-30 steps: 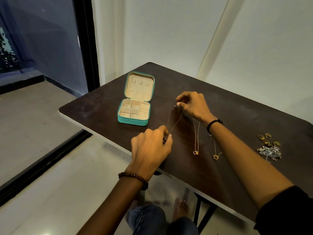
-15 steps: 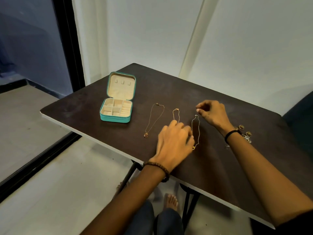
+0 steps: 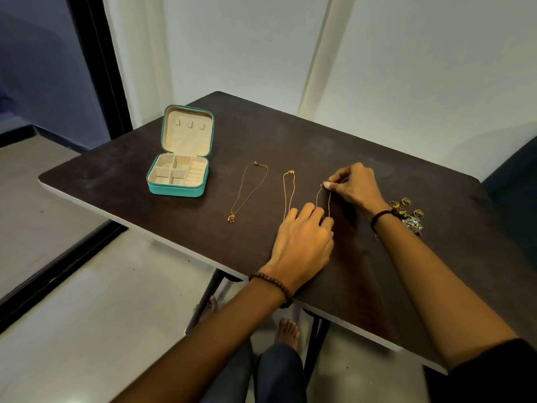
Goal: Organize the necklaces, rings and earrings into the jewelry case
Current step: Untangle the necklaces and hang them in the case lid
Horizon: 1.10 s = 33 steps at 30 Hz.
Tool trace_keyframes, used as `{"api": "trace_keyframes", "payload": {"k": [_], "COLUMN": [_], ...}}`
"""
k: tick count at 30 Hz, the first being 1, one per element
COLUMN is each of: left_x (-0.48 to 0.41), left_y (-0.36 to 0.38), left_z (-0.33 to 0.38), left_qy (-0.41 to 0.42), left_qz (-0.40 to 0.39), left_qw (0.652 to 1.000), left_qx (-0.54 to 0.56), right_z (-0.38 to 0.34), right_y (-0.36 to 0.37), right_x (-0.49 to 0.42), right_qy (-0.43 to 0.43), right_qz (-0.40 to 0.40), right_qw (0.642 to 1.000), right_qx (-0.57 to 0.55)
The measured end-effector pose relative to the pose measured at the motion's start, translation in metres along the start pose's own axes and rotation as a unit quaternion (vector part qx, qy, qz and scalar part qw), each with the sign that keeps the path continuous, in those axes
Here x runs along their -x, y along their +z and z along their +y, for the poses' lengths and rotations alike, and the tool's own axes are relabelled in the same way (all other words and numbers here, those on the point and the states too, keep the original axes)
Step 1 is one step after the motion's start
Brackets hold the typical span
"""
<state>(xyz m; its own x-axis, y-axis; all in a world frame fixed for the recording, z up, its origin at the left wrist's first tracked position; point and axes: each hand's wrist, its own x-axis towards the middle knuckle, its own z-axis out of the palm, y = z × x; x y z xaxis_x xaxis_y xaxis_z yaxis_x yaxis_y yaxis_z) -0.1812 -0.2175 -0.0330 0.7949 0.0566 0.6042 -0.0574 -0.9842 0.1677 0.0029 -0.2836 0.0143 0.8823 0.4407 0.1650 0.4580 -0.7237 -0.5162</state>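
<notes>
While right hand [image 3: 356, 186] pinches the top of a necklace [image 3: 329, 205], left hand [image 3: 303, 239] curled over its bottom end, can't tell if gripping, case [image 3: 174, 191] open off to the left

Single view, head-worn, wide-angle. Looks forward and down from above the near edge of the table [image 3: 290, 135], whose edges run diagonally across the frame. Forearms enter from the bottom; left hand [image 3: 302, 242] and right hand [image 3: 354, 184] sit mid-frame, close to the lens. Wearer's legs [image 3: 279, 370] show below. Wall [image 3: 406, 68] fills the top.
</notes>
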Motion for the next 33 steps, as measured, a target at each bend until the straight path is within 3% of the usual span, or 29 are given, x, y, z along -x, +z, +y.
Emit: {"api": "trace_keyframes", "payload": {"k": [2, 6, 8, 13, 16, 18, 21, 24, 28, 31, 33], "left_x": [0.0, 0.002, 0.001, 0.004, 0.003, 0.002, -0.001, -0.009, -0.019, -0.017, -0.016], "left_y": [-0.001, -0.001, -0.003, -0.008, -0.011, -0.016, -0.033, -0.056, -0.079, -0.094, -0.105], "left_z": [-0.001, -0.001, -0.001, -0.001, -0.003, -0.002, 0.007, 0.021, 0.028, 0.027, 0.027], "left_qy": [-0.003, -0.001, -0.006, -0.017, -0.028, -0.078, -0.173, -0.238, -0.244, -0.262, -0.256], "left_qz": [0.004, 0.001, -0.007, -0.023, -0.009, 0.013, 0.013, -0.038, -0.023, -0.011, -0.015], "left_qw": [1.0, 1.0, 1.0, 0.999, 0.998, 0.988, 0.941, 0.87, 0.821, 0.761, 0.751], "left_qx": [-0.008, -0.007, -0.006, 0.027, 0.063, 0.135, 0.289, 0.43, 0.515, 0.593, 0.609], "right_z": [-0.004, -0.013, -0.015, -0.011, -0.015, -0.022, -0.035, -0.047, -0.061, -0.066, -0.069], "right_y": [0.003, 0.011, 0.009, -0.01, -0.029, -0.044, -0.066, -0.087, -0.109, -0.121, -0.128], "right_x": [0.001, 0.008, 0.013, 0.039, 0.059, 0.074, 0.094, 0.111, 0.131, 0.141, 0.146], "right_qy": [-0.001, -0.039, -0.062, -0.005, 0.032, 0.041, 0.031, 0.017, -0.009, -0.019, -0.02], "right_qz": [-0.001, -0.048, -0.058, -0.016, -0.049, -0.081, -0.123, -0.149, -0.164, -0.165, -0.168], "right_qw": [1.0, 0.98, 0.975, 0.996, 0.963, 0.931, 0.897, 0.883, 0.881, 0.873, 0.865], "right_qx": [0.017, 0.189, 0.205, -0.083, -0.263, -0.355, -0.424, -0.444, -0.444, -0.459, -0.473]}}
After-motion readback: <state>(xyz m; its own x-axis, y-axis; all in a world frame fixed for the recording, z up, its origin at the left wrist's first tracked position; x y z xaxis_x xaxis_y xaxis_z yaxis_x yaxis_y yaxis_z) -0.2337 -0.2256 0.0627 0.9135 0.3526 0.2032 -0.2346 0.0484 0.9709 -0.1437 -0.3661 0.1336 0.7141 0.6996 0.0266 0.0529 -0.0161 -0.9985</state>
